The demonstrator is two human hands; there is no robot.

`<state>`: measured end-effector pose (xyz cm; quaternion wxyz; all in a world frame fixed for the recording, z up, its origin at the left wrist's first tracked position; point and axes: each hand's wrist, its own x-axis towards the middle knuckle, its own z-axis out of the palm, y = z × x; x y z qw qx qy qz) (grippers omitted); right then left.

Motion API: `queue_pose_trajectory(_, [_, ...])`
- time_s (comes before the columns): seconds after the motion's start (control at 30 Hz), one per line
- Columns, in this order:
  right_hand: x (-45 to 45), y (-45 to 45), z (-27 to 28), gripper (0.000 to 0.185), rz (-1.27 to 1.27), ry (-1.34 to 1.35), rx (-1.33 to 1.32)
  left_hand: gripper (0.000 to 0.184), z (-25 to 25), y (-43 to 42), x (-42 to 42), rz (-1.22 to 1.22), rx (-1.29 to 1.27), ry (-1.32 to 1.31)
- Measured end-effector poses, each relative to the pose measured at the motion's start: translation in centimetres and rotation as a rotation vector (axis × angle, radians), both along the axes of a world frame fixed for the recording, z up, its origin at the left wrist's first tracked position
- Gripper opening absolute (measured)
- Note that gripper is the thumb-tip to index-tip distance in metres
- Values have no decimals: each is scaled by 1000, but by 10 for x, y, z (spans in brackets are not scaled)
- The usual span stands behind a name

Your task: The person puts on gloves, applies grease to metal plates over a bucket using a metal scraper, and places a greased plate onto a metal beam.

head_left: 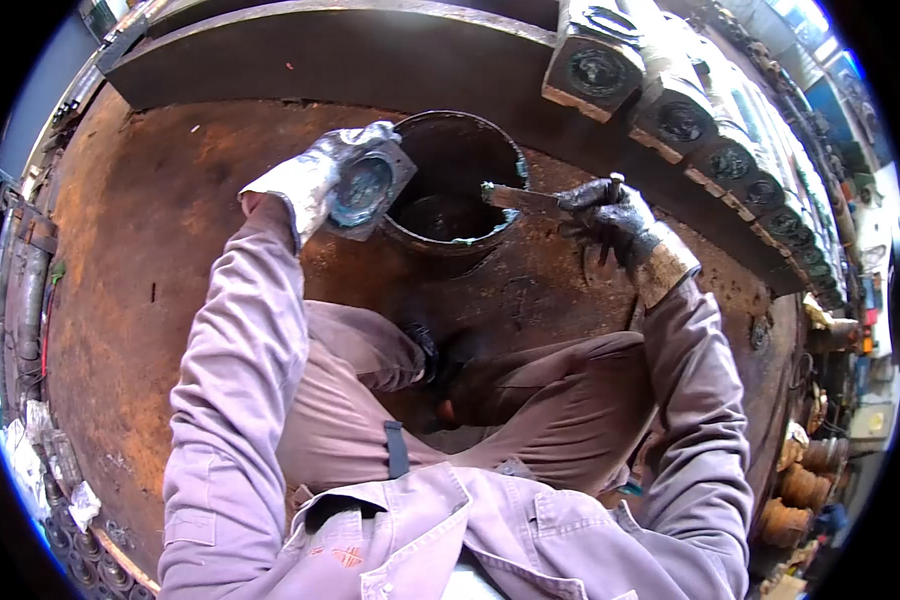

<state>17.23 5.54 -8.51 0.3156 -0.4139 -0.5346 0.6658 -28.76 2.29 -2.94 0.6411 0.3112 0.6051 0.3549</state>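
Note:
My left hand (322, 172), in a pale glove, grips a square metal block (372, 188) with a round recess smeared with blue-green grease. The block is tilted at the left rim of a round dark bucket (455, 240), whose rim carries greenish smears. In a blackened glove, my right hand (615, 212) is closed round the handle of a flat scraper (520, 199). The scraper points left, its tip with a greenish dab over the bucket's right rim. The bucket's inside is dark and its contents are hard to make out.
A long metal beam (330, 62) runs across the back. A row of square-ended bars (678, 120) with greased round recesses lines the right. The floor (120, 300) is rusty brown metal. Rusty coils (802, 488) sit at the lower right, pipes (32, 290) at the far left.

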Motion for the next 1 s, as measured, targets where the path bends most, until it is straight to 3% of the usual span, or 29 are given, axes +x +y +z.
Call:
queue_pose_trajectory(0.03, [13,1,-8,32,-77,90,-141,37,0,-1,-2,7,-7,5])
queue_pose_trajectory(0.1, [18,-7,-18,30,-176,182,-151,36,-1,-1,-2,12,-10,10])
queue_pose_trajectory(0.3, [14,6,-49,32,-40,316,-110,36,2,-1,2,40,-15,29])
queue_pose_trajectory(0.33, [10,10,-72,34,-69,231,158,36,1,0,4,44,-17,32])
queue_pose_trajectory(0.4, [-23,-5,-42,43,80,-583,512,36,-1,1,5,48,-21,33])
queue_pose_trajectory(0.43, [-46,-19,6,46,271,-1308,555,36,-2,2,7,52,-23,36])
queue_pose_trajectory(0.5, [-31,-12,-24,43,287,-1355,563,35,0,1,6,54,-24,41])
queue_pose_trajectory(0.6, [25,-16,-60,30,301,-1399,965,35,-2,-1,3,67,-30,41])
queue_pose_trajectory(0.63, [32,-20,-44,30,365,-1389,812,35,-2,-2,2,68,-29,41])
queue_pose_trajectory(0.7, [47,-27,-27,32,558,-1576,758,35,-3,-1,2,68,-29,37])
queue_pose_trajectory(0.8, [133,-21,-76,33,509,-1744,471,35,-4,-4,-2,71,-26,29])
queue_pose_trajectory(0.83, [134,-17,-68,33,513,-1757,479,35,-4,-4,-3,72,-27,24])
queue_pose_trajectory(0.87, [131,-13,-54,31,439,-1554,626,34,-6,-6,-5,73,-24,18])
queue_pose_trajectory(0.93, [173,13,-118,35,358,-1417,1051,34,-5,-4,-6,69,-20,21])
queue_pose_trajectory(0.97, [164,17,-99,35,339,-1421,1063,34,-3,-5,-6,67,-19,22])
queue_pose_trajectory(1.0, [144,11,-70,32,80,-986,591,34,-5,-6,-7,70,-26,21])
